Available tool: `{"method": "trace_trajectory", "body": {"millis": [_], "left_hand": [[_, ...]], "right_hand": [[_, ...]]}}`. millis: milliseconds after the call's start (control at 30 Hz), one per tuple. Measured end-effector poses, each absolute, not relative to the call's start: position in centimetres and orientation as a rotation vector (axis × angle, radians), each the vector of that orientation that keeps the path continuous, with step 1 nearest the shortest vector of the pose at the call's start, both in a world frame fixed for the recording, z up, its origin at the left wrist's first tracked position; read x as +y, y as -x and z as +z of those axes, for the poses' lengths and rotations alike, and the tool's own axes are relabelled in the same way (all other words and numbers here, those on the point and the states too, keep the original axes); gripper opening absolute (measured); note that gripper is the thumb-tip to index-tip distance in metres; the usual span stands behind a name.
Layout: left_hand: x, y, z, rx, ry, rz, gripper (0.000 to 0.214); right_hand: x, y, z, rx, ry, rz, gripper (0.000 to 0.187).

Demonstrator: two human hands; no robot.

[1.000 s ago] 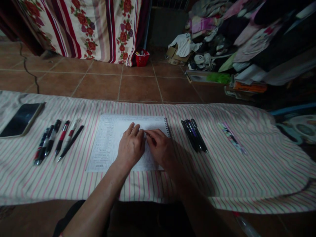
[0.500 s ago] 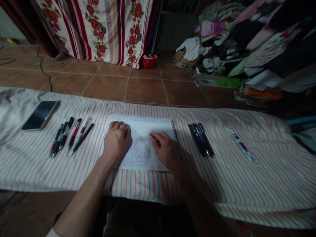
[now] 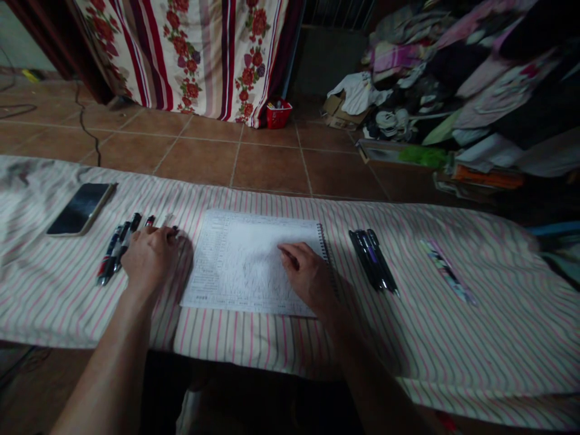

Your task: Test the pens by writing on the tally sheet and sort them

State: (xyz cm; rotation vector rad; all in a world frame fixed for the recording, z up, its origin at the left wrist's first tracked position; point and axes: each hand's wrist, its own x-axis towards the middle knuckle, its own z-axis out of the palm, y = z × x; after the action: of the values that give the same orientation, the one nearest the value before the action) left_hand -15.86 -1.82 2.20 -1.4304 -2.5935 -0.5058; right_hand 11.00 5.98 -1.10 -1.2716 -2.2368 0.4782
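My left hand (image 3: pixel 151 257) is over the left group of pens, its fingers curled down around a black pen (image 3: pixel 175 229) whose end shows at the fingertips. A red-and-black pen (image 3: pixel 149 221) and several dark pens (image 3: pixel 111 251) lie beside and partly under this hand. My right hand (image 3: pixel 308 272) rests on the right part of a spiral notebook (image 3: pixel 206 266), fingers bent and closed. Whatever it may hold is too dark to make out. Fine dark strokes cover the lower middle of the page.
A phone (image 3: pixel 81 209) lies at the far left of the striped cloth (image 3: pixel 254 344). Right of the notebook are several black pens (image 3: pixel 372 260), then a patterned pastel strip (image 3: pixel 448 272). Beyond are a tiled floor, a red basket (image 3: pixel 278 115) and piled clothes (image 3: pixel 394 60).
My left hand has moved left from the notebook page to the pens, uncovering the page's left side. My right hand has stayed in place on the page. The view has shifted slightly.
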Motion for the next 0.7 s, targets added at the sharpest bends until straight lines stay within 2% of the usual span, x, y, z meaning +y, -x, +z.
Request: {"method": "trace_trajectory", "body": {"millis": [267,533,700], "left_hand": [[-2.8,16.8,1.6,-2.624,1.371,-0.464,0.009],[-2.0,15.9,2.6,-2.819,1.286,-0.308,0.012],[-1.3,14.8,4.0,-2.72,1.2,-0.632,0.016]], "right_hand": [[6.2,-11.0,-1.1,-2.242,1.271,0.491,0.025],[6.3,-11.0,-1.2,-2.214,1.244,0.51,0.024],[6.3,-11.0,-1.2,-2.207,1.247,0.513,0.024]]}}
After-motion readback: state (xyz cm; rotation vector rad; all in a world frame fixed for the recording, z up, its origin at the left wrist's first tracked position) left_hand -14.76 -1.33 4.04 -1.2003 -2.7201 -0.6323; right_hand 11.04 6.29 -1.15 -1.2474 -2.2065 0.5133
